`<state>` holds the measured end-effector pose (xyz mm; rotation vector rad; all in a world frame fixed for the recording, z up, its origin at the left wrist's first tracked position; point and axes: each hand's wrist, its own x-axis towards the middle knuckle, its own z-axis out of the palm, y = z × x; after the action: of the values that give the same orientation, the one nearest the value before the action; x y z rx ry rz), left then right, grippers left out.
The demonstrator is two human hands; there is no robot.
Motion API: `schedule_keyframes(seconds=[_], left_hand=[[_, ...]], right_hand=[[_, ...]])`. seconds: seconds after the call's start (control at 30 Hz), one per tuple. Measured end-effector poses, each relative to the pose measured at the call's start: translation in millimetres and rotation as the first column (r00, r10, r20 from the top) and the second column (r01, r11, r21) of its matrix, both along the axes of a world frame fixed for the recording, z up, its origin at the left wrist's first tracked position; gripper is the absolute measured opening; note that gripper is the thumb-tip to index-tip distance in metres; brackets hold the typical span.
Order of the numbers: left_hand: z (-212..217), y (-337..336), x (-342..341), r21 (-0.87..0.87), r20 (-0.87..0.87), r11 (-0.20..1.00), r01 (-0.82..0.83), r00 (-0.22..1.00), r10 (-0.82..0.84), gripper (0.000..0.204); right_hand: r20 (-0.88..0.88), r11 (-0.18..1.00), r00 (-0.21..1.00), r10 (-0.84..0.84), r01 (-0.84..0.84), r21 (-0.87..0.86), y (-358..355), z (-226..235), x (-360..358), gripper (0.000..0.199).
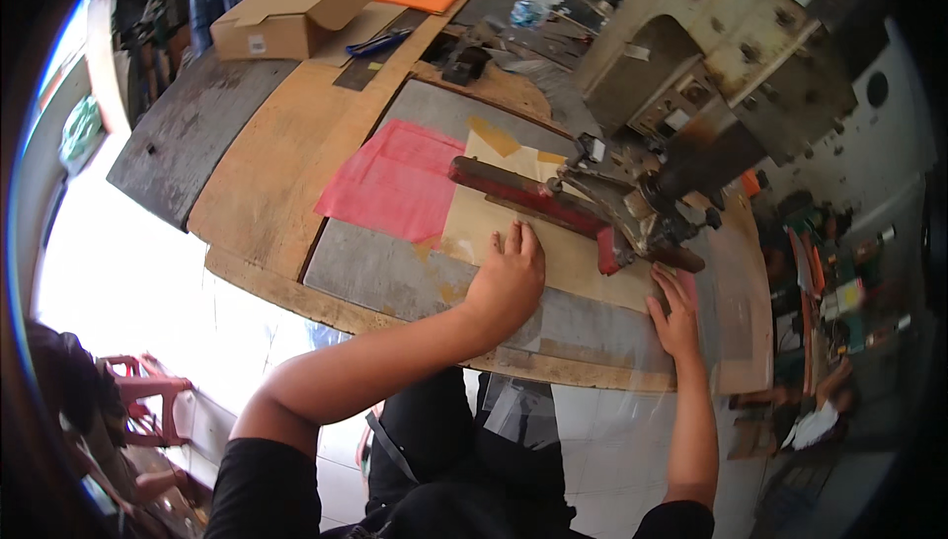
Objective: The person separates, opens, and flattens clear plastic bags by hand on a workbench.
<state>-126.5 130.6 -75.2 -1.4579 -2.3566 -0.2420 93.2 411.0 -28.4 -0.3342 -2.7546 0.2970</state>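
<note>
Pressing flat, fingers spread, gripping nothing: left hand on the tan sheet, right hand at that sheet's near right corner. Lying just beyond, a red bar; left of it, a pink sheet on the desk. Sitting farthest, a cardboard box.

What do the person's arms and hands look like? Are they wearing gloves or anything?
No gloves. Both hands, the left hand and the right hand, are bare, with no rings, watch or bracelets that I can see. The forearms are bare too. The person wears a black top with short sleeves that end above the elbows, and dark trousers.
</note>
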Motion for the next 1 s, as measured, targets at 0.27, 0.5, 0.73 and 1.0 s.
schedule_keyframes(seconds=[0.27, 0.5, 0.73, 1.0], left_hand=[[2, 2, -4, 0.063, 0.107, 0.998, 0.013, 0.994, -0.02, 0.051], [6, -2, -6, 0.107, 0.134, 0.994, 0.029, 0.99, -0.043, 0.049], [21, -8, -6, 0.088, 0.227, 0.994, 0.062, 0.97, -0.081, 0.046], [25, -38, -18, 0.255, 0.339, 0.959, 0.124, 0.917, -0.209, 0.041]], right_hand=[[-0.029, 1.0, 0.999, -0.021, 0.021, -0.009, -1, 4, 1, 0.048], [-0.065, 1.0, 0.998, 0.002, -0.001, 0.021, 3, -2, 3, 0.048], [-0.116, 1.0, 0.993, -0.02, 0.019, -0.009, 2, -5, 11, 0.05], [-0.064, 0.984, 0.997, -0.04, 0.05, 0.17, -24, 12, 48, 0.043]])
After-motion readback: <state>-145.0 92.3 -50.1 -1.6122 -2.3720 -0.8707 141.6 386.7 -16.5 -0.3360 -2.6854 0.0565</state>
